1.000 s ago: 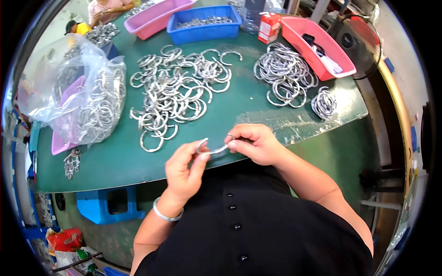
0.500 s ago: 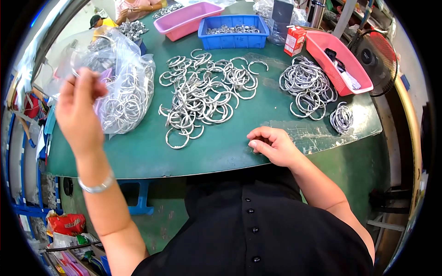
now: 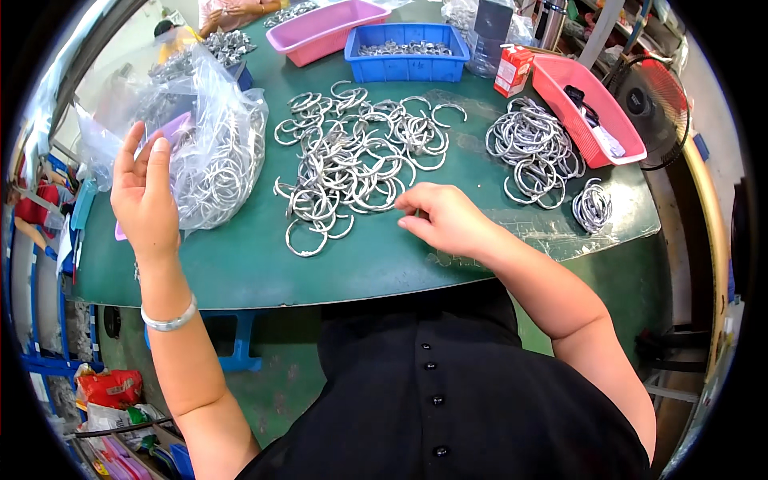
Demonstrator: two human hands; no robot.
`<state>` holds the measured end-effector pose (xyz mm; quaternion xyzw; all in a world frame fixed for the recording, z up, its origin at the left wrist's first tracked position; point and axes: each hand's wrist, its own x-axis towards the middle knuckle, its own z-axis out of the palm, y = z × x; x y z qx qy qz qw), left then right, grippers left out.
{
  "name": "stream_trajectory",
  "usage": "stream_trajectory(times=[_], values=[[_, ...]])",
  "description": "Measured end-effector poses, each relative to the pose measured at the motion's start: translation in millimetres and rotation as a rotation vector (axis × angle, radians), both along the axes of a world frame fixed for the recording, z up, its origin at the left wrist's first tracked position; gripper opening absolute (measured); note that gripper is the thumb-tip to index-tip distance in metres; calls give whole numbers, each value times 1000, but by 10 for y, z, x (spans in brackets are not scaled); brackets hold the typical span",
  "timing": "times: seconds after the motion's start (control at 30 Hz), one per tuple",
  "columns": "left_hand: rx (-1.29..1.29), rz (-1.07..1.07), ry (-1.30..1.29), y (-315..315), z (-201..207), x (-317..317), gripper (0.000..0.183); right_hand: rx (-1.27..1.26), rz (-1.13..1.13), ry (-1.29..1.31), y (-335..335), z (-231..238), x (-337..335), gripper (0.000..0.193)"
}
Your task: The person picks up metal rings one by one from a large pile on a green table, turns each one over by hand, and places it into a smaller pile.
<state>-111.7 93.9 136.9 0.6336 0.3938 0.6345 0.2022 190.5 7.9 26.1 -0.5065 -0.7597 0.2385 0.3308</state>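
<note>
Fingers of the left hand stand raised and wide, thumb apart from the rest, with nothing seen between them; a bangle circles that wrist. Farther right, over the green table, the right hand is curled, its thumb and forefinger tips narrow, at the lower right edge of a pile of open metal rings; whether they touch or pinch one, I cannot tell. Judging by this pose, picking a single ring is the step in hand, and the next move calls for a fine pinch that frees one from its tangled neighbours, most easily at the rim. Left of the pile, just behind the left hand, sits a clear bag holding similar rings. To the right lie a small coil and a tangled heap. Beyond are a coral basket, a red carton, a blue tray of metal bits and a pink tray.
</note>
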Motion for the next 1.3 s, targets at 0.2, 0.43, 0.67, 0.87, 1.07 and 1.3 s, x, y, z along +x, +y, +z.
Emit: stream_trajectory(times=[0.2,0.43,0.67,0.87,1.07,1.3], values=[[-109,13,15,36,55,-171,41,152,2,-290,161,53,-280,14],[150,339,1118,8,58,-205,38,257,12,-478,300,-20,-399,8],[287,443,1263,201,174,-281,11,329,-93,-294,316,88,-261,8],[299,548,597,444,447,-654,20,268,-125,162,426,53,-67,8],[357,562,674,275,374,-459,23,-15,-139,279,456,61,-31,13],[542,460,810,-311,263,26,30,-474,-164,388,538,166,141,8]])
